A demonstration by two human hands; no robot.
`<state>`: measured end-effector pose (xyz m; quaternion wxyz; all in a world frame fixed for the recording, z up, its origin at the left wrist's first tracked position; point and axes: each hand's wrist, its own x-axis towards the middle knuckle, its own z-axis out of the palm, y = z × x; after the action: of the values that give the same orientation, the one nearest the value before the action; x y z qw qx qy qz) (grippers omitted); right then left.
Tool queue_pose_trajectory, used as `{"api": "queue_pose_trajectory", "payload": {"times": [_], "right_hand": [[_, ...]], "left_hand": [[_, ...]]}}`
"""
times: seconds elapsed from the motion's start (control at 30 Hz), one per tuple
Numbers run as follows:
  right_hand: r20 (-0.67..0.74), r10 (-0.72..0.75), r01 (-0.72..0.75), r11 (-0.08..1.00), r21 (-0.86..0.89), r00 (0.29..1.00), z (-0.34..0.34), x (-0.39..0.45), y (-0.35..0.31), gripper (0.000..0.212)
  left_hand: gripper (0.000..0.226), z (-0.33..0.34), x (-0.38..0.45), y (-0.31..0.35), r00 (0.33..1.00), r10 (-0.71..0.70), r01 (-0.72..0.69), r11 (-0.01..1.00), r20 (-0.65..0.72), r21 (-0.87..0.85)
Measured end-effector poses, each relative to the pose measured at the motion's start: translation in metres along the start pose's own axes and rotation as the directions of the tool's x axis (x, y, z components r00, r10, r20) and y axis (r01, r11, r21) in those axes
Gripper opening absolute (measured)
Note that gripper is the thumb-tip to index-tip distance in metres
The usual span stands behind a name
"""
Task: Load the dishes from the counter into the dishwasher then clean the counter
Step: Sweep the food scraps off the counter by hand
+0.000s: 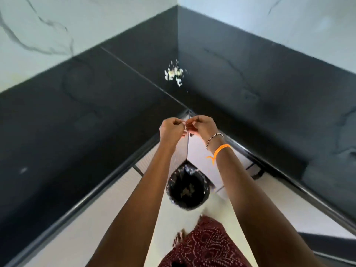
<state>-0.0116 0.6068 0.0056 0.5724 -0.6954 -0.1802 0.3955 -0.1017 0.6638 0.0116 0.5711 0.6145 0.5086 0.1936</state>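
Over a black-lined waste bin [187, 191] on the floor, a person's left hand [171, 130] and right hand [204, 128] meet, fingers curled, pinching something too small to identify. Pale food scraps [174, 73] lie in the far corner of the dark counter [96, 105].

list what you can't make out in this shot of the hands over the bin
- What the left hand and right hand pinch between them: tiny, hidden by the curled fingers, head view.
- Contents of the bin: dark, blurred bits.
- Scraps on the counter: too small and overexposed to identify.
- Dishwasher: not in view.
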Motion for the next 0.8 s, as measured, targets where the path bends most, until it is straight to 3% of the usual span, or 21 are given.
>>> {"api": "queue_pose_trajectory", "payload": {"times": [0.13, 0.23, 0.27, 0.33, 0.4, 0.5, 0.63, 0.73, 0.8], "right_hand": [[-0.066, -0.211, 0.189, 0.952, -0.242, 0.975, -0.006, 0.023, -0.025, 0.032], [0.087, -0.371, 0.354, 0.752, -0.556, 0.925, -0.008, 0.046, -0.031, 0.032], [0.213, -0.361, 0.405, 0.627, -0.665, 0.908, -0.008, 0.057, -0.033, 0.035], [0.421, -0.200, 0.466, 0.408, -0.785, 0.885, -0.010, 0.076, -0.032, 0.043], [0.516, -0.061, 0.510, 0.291, -0.810, 0.854, -0.014, 0.091, -0.027, 0.055], [0.562, -0.040, 0.561, 0.149, -0.814, 0.826, -0.021, 0.118, -0.027, 0.062], [0.571, -0.050, 0.572, 0.110, -0.813, 0.820, -0.016, 0.156, -0.045, 0.061], [0.522, -0.006, 0.513, 0.202, -0.835, 0.853, -0.002, 0.170, -0.060, 0.060], [0.549, -0.011, 0.536, 0.237, -0.811, 0.836, 0.013, 0.170, -0.071, 0.060]], "left_hand": [[0.008, -0.002, 0.022, 0.026, 0.996, 0.085, -0.083, 0.994, -0.036, 0.073], [0.009, -0.001, 0.044, 0.040, 0.990, 0.122, -0.113, 0.988, -0.077, 0.104], [0.009, -0.001, 0.054, 0.046, 0.987, 0.120, -0.108, 0.988, -0.103, 0.112], [0.009, 0.001, 0.072, 0.058, 0.981, 0.103, -0.077, 0.985, -0.167, 0.151], [0.010, 0.003, 0.088, 0.068, 0.974, 0.087, -0.049, 0.983, -0.210, 0.179], [0.010, 0.004, 0.110, 0.078, 0.966, 0.047, -0.005, 0.987, -0.253, 0.163], [0.010, 0.002, 0.128, 0.081, 0.959, 0.027, 0.013, 0.990, -0.282, 0.138], [0.015, -0.008, 0.138, 0.079, 0.960, -0.021, 0.058, 0.990, -0.278, 0.127], [0.017, -0.017, 0.146, 0.081, 0.956, -0.039, 0.072, 0.992, -0.290, 0.101]]}}
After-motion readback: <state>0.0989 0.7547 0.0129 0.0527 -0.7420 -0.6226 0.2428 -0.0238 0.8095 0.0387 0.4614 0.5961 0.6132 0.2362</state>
